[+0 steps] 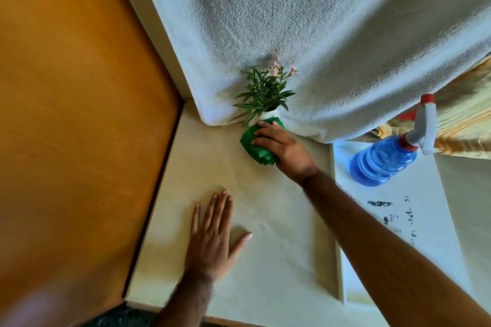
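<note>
My right hand [284, 147] presses a folded green cloth [256, 145] against the lower part of a small white vase [269, 114]. Its fingers curve over the cloth. Green leaves and pale pink flowers [265, 87] stick out of the vase. The vase stands at the back of a cream tabletop [239, 273], against a hanging white towel [305, 34]. My left hand [212, 236] lies flat on the tabletop nearer to me, fingers spread and straight, holding nothing.
A blue spray bottle [382, 159] with a white and red trigger head stands at the right on a white board [425, 220] with dark smudges. An orange wooden panel [79, 114] borders the table's left edge. Striped yellow fabric [462, 125] hangs behind the bottle.
</note>
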Available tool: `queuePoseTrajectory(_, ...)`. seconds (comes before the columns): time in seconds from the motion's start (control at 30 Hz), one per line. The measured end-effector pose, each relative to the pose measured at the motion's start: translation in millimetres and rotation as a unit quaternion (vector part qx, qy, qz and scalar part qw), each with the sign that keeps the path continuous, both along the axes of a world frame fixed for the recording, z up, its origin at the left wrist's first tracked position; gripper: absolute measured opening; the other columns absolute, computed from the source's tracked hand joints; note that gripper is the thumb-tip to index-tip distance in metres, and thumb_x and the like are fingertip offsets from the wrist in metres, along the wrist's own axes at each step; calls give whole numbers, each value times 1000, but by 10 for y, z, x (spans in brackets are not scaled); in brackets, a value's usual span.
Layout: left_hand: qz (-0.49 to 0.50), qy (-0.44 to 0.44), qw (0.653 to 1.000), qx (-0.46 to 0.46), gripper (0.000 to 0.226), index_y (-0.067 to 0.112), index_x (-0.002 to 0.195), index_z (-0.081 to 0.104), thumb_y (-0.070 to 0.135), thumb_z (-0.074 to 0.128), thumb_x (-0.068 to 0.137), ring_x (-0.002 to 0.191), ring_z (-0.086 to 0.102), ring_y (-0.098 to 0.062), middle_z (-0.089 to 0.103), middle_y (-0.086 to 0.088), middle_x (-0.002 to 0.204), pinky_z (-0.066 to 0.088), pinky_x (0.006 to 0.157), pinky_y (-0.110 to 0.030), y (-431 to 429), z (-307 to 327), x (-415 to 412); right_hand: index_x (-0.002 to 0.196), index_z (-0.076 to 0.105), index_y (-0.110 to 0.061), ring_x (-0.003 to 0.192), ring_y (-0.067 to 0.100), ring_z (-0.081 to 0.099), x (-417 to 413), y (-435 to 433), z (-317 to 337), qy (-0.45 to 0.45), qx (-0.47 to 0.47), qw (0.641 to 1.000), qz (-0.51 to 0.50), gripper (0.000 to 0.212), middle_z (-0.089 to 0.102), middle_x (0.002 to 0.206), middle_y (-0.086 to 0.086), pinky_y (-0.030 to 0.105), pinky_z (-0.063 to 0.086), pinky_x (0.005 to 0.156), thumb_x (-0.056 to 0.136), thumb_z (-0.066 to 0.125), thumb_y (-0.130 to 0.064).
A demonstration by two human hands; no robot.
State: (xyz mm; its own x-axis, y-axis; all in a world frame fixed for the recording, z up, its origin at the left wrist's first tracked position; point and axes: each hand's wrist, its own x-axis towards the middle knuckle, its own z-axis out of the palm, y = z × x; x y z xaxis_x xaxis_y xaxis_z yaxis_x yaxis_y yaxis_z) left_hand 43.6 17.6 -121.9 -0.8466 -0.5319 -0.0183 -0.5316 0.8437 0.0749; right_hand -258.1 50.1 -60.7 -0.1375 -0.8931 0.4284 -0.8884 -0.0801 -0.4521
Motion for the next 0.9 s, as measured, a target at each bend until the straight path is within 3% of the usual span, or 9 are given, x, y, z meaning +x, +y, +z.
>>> queuePoseTrajectory(0.13,-1,-4,1000,-5,97,10,165,25,78,36,97,160,26,-29,24,-10,175,34,123,-65,0,26,3,116,72,3,136,41,49,69,30,-130,-36,18,999,-7,41,66,127,24,59,31,117,81,63,23)
queuePoseTrajectory(0.33,-3,8,1000,-4,95,10,164,26,77,39,97,160,27,-27,24,-9,175,35,122,-65,7,23,4,118,71,3,135,40,51,106,99,-278,-79,64,995,4,28,64,129,24,59,29,118,93,58,3)
queuePoseTrajectory(0.43,-5,16,1000,-1,94,10,164,26,76,39,98,160,28,-27,25,-9,175,35,121,-65,1,21,7,117,71,4,133,41,52,105,96,-262,-109,74,991,-1,29,64,128,25,57,27,119,93,57,4)
queuePoseTrajectory(0.57,-5,13,1000,7,95,11,165,24,77,38,98,160,26,-26,23,-9,175,34,122,-65,-5,21,19,117,72,4,129,42,57,143,106,-151,-60,40,997,18,46,66,126,26,59,35,115,76,65,25)
queuePoseTrajectory(0.7,0,-1,1000,15,96,11,166,21,78,33,98,160,25,-27,22,-9,175,34,122,-65,-4,42,0,113,73,6,125,46,59,150,-86,61,12,-1,997,74,39,69,121,27,61,40,111,79,66,23)
queuePoseTrajectory(0.9,2,-6,1000,16,96,13,166,18,79,31,98,161,22,-25,20,-7,176,33,123,-64,-7,33,-3,110,74,8,123,48,60,49,-190,100,25,55,992,112,38,69,118,28,61,43,109,77,65,25)
